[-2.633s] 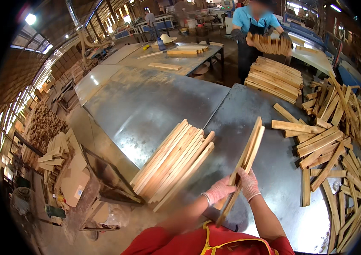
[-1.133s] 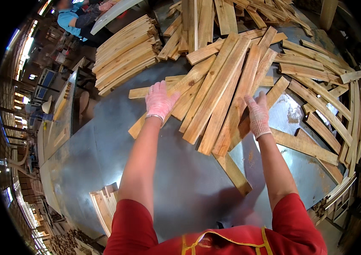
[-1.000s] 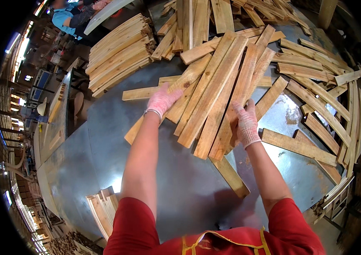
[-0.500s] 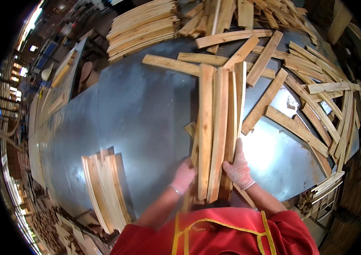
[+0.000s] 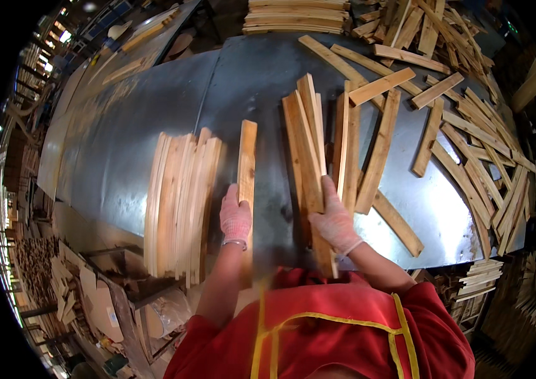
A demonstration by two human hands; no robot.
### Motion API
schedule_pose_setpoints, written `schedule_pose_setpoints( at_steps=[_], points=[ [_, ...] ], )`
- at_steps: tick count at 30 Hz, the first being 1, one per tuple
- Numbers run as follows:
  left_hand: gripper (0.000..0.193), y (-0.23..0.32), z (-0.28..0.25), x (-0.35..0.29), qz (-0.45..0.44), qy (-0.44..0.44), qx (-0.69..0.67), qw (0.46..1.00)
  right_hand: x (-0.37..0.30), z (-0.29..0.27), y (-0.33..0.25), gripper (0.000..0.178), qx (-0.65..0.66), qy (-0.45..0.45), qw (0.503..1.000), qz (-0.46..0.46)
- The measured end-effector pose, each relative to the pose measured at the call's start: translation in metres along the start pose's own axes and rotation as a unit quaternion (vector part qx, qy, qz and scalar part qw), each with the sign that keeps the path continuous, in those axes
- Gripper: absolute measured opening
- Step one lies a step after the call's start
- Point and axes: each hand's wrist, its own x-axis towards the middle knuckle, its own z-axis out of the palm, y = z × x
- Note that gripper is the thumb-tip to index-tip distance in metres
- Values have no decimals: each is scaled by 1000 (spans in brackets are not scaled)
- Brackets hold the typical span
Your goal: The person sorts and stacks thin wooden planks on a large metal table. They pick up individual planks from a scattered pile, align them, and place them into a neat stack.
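My left hand (image 5: 235,218), in a pale work glove, grips a single narrow wooden slat (image 5: 248,155) standing on its edge lengthwise in front of me. To the right, my gloved right hand (image 5: 336,222) holds a small bunch of wooden slats (image 5: 304,148), its thumb pointing up along them. Their far ends fan slightly apart. Left of my left hand, a row of slats (image 5: 183,196) stands packed side by side near the table's front edge. The undersides of both hands' grips are hidden.
The grey metal-topped table (image 5: 148,114) carries loose slats (image 5: 378,151) scattered to the right. Stacked slats (image 5: 296,16) and a jumbled wood heap (image 5: 429,28) lie at the far side. Wood scraps (image 5: 41,259) sit beyond the left front edge.
My hands have parted: the left has moved left with one slat, away from the bunch in the right. The view has turned left, and the packed row at left now looks wider.
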Motion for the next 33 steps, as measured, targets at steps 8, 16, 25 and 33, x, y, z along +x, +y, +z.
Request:
schedule_pose_setpoints(
  at_steps=[8, 16, 25, 33],
  points=[
    [98, 47, 14, -30, -54, -135, 75, 987, -40, 109, 10, 87, -115, -326, 938, -20],
    [95, -18, -42, -31, 49, 10, 338, 940, 59, -60, 37, 71, -94, 20, 992, -79],
    [77, -15, -19, -12, 55, 60, 421, 903, 151, -65, 55, 79, -216, 75, 968, 108],
    [101, 115, 67, -61, -27, -268, -30, 963, 118, -60, 8, 80, 71, 37, 987, 139]
  ],
)
